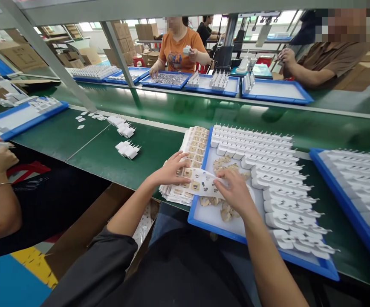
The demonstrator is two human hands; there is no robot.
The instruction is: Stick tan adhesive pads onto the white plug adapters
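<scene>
Stretching from under the half-open left hand [172, 169], the label strip [200, 182] reaches the pinching right hand [235, 190].

Glossy green tabletop [159, 149], smooth

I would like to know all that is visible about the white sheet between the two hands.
The white sheet looks like thin, smooth paper, with tan patches towards its left and small dark shapes; whether these are print or cut-outs is unclear. It lies slightly curved, reaching from the stack of similar sheets over the blue-rimmed tray. The left hand rests fingers on its left part; the right hand grips its right part.
</scene>
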